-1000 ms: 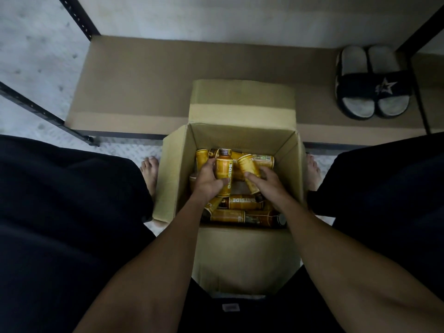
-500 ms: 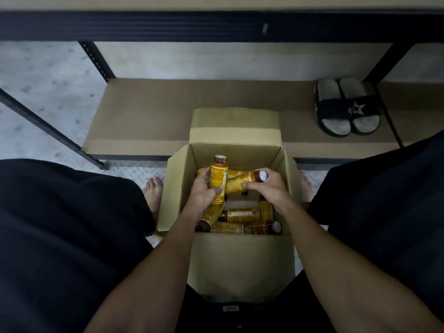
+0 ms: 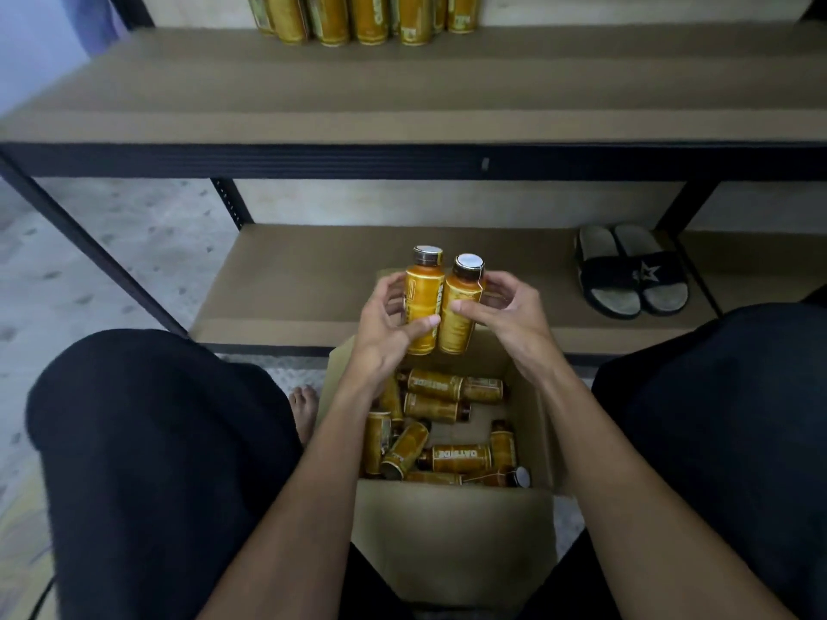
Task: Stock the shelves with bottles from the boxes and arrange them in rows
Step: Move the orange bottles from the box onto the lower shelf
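Observation:
Two yellow bottles are held upright side by side above the open cardboard box [image 3: 452, 539]. My left hand [image 3: 385, 324] grips the left bottle [image 3: 423, 302]. My right hand [image 3: 510, 319] grips the right bottle [image 3: 461, 306], which touches the other. Several more yellow bottles [image 3: 443, 422] lie jumbled inside the box between my knees. A row of the same bottles [image 3: 367, 15] stands at the back of the upper shelf [image 3: 402, 96].
A pair of black slippers [image 3: 631, 270] lies on the lower shelf [image 3: 291, 284], right of the box. Black metal uprights [image 3: 89, 252] frame the rack. My knees in dark cloth flank the box; a bare foot [image 3: 304, 409] shows at its left.
Both hands have lifted their bottles out of the box and stood them upright together. The view has tilted up, so the upper shelf with its row of bottles now shows.

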